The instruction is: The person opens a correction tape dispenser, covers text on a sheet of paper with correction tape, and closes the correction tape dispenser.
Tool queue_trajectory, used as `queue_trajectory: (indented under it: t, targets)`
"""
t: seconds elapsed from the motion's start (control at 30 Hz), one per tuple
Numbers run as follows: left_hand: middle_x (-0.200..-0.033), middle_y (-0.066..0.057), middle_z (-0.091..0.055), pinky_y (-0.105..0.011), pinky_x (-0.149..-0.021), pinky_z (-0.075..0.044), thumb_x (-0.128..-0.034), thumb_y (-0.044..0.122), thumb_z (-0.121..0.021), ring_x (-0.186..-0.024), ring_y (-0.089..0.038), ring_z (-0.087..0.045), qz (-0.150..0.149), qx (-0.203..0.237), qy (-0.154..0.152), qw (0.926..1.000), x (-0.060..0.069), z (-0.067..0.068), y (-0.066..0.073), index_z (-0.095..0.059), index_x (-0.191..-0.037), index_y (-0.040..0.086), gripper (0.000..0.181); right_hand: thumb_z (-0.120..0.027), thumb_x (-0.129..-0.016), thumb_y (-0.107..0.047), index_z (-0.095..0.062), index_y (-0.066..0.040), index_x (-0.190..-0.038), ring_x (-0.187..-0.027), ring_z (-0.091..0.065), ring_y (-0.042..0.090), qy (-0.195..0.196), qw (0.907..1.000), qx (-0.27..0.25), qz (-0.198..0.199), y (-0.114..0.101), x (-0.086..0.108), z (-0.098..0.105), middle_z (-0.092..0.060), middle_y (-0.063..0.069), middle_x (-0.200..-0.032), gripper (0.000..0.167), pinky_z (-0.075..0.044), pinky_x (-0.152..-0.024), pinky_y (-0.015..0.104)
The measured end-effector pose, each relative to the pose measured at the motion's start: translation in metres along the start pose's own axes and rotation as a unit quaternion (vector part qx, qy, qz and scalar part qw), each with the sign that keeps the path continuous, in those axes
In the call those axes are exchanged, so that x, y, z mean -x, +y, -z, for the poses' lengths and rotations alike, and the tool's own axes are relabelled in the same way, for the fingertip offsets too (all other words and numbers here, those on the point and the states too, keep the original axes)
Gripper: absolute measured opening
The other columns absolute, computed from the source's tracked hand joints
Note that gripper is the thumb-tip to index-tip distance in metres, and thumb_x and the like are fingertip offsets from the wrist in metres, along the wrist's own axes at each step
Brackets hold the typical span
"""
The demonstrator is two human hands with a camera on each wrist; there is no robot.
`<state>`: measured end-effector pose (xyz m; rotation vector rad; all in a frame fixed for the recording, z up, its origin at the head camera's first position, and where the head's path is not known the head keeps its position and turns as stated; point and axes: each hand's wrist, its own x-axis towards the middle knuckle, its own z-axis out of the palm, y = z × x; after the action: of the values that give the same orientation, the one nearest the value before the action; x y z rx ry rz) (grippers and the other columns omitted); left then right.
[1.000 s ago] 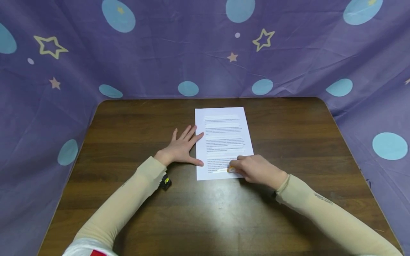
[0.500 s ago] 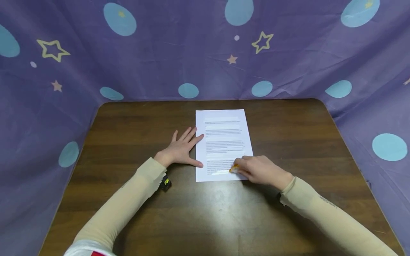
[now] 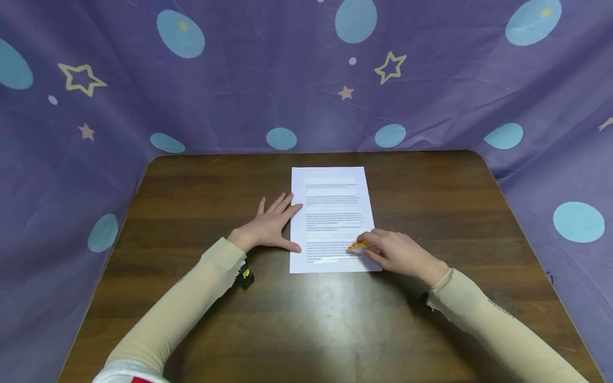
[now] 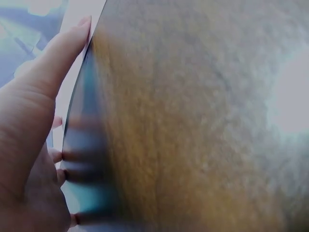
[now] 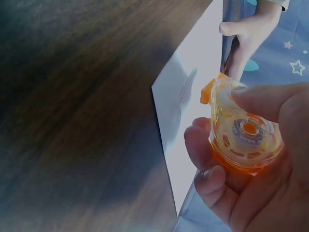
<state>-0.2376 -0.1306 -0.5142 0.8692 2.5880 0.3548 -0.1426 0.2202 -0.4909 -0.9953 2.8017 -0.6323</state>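
A printed sheet of paper [image 3: 330, 202] lies on the table, with white bands over parts of its text. Spread fingers of my left hand [image 3: 268, 227] rest at the sheet's left edge, thumb and forefinger on the paper. My right hand [image 3: 399, 255] pinches an orange and clear correction tape dispenser [image 5: 246, 130] between thumb and curled fingers. Its orange tip [image 5: 207, 91] points toward the paper near the lower right text; whether it touches the sheet I cannot tell. In the left wrist view, the left thumb [image 4: 67, 50] lies along the paper's edge.
The brown wooden table [image 3: 306, 330] stretches around the sheet on all sides. A purple curtain [image 3: 230, 80] with stars and blue ovals hangs behind the table and at both sides. A small black device [image 3: 245, 275] sits under the left wrist.
My right hand has moved right and slightly up the page with the correction tape, away from the fresh white strip at the bottom line. The left hand stays in place; the head view shifts slightly.
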Motion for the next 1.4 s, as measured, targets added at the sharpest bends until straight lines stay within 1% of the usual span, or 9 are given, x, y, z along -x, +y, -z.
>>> queue_trajectory:
  t: [0.3,0.43,0.53,0.63,0.77,1.0,1.17,1.27,1.4]
  targets:
    - [-0.175,-0.014,-0.006,-0.072,-0.120,0.004,-0.0900,0.070,-0.066,-0.161,-0.034,-0.001,0.002,0.007,0.019,0.9998,0.005,-0.007,-0.003,-0.030,-0.165,0.016,0.099,-0.075,-0.097,-0.018,-0.073,-0.012,-0.122,-0.078,-0.059,0.008,0.027,0.9991,-0.032,0.003,0.003,-0.012,0.003,-0.071,0.002,-0.107,0.026,-0.052,-0.069,0.029]
    - [-0.172,-0.016,-0.020,-0.075,-0.118,0.002,-0.0957,0.063,-0.064,-0.161,-0.036,-0.009,-0.001,0.014,0.071,0.9974,0.005,-0.011,-0.002,-0.042,-0.159,0.015,0.083,-0.073,-0.099,-0.020,-0.072,-0.012,-0.123,-0.093,-0.066,0.013,0.022,0.9985,-0.050,-0.002,0.002,-0.025,0.001,-0.073,0.004,-0.114,0.026,-0.057,-0.083,0.038]
    - [-0.161,-0.015,-0.043,-0.072,-0.120,-0.010,-0.0981,0.055,-0.067,-0.154,-0.034,-0.030,-0.022,0.017,0.123,0.9920,0.004,-0.010,0.007,-0.056,-0.149,0.014,0.066,-0.072,-0.100,-0.020,-0.072,-0.012,-0.122,-0.099,-0.068,0.015,0.021,0.9973,-0.070,-0.003,0.001,-0.033,0.001,-0.074,0.003,-0.115,0.024,-0.056,-0.089,0.041]
    - [-0.139,-0.010,-0.064,-0.060,-0.115,-0.033,-0.0988,0.044,-0.071,-0.134,-0.028,-0.055,-0.057,0.054,0.159,0.9842,0.004,-0.008,0.023,-0.066,-0.137,0.012,0.050,-0.071,-0.100,-0.019,-0.071,-0.012,-0.121,-0.099,-0.067,0.015,0.024,0.9948,-0.099,0.002,-0.002,-0.039,0.002,-0.073,0.002,-0.113,0.022,-0.055,-0.090,0.041]
    - [-0.115,-0.007,-0.075,-0.044,-0.097,-0.053,-0.0958,0.030,-0.078,-0.106,-0.021,-0.070,-0.101,0.171,0.160,0.9669,0.006,-0.009,0.046,-0.071,-0.126,0.006,0.039,-0.070,-0.101,-0.018,-0.070,-0.013,-0.122,-0.093,-0.065,0.015,0.027,0.9876,-0.155,0.009,-0.010,-0.046,0.007,-0.072,-0.001,-0.109,0.021,-0.055,-0.084,0.038]
    - [-0.099,-0.004,-0.075,-0.032,-0.085,-0.057,-0.0967,0.020,-0.077,-0.091,-0.011,-0.069,-0.097,0.330,0.139,0.9286,0.001,-0.020,0.073,-0.073,-0.108,0.006,0.019,-0.068,-0.103,-0.020,-0.069,-0.016,-0.122,-0.073,-0.060,0.011,0.041,0.9790,-0.199,0.011,-0.022,-0.057,0.014,-0.068,-0.004,-0.096,0.019,-0.051,-0.067,0.031]
    - [-0.091,-0.007,-0.074,-0.026,-0.076,-0.054,-0.0980,0.013,-0.074,-0.082,-0.011,-0.065,-0.081,0.385,0.171,0.9031,0.001,-0.022,0.078,-0.074,-0.103,0.001,0.012,-0.068,-0.103,-0.020,-0.068,-0.015,-0.122,-0.071,-0.061,0.011,0.033,0.9785,-0.204,0.006,-0.025,-0.060,0.016,-0.067,-0.003,-0.096,0.019,-0.052,-0.065,0.030]
    - [-0.087,-0.006,-0.075,-0.027,-0.076,-0.055,-0.0962,0.011,-0.076,-0.079,-0.011,-0.065,-0.083,0.388,0.184,0.8992,0.002,-0.019,0.077,-0.075,-0.098,0.001,0.010,-0.067,-0.103,-0.020,-0.068,-0.015,-0.122,-0.076,-0.061,0.013,0.033,0.9800,-0.196,0.006,-0.025,-0.059,0.017,-0.068,-0.003,-0.099,0.020,-0.052,-0.068,0.032]
    - [-0.086,-0.003,-0.076,-0.030,-0.082,-0.057,-0.0947,0.010,-0.078,-0.079,-0.009,-0.067,-0.096,0.370,0.195,0.9031,0.003,-0.018,0.075,-0.077,-0.097,0.003,0.007,-0.067,-0.103,-0.020,-0.068,-0.015,-0.123,-0.085,-0.060,0.015,0.040,0.9817,-0.185,0.022,-0.022,-0.057,0.019,-0.070,-0.003,-0.105,0.020,-0.051,-0.075,0.034]
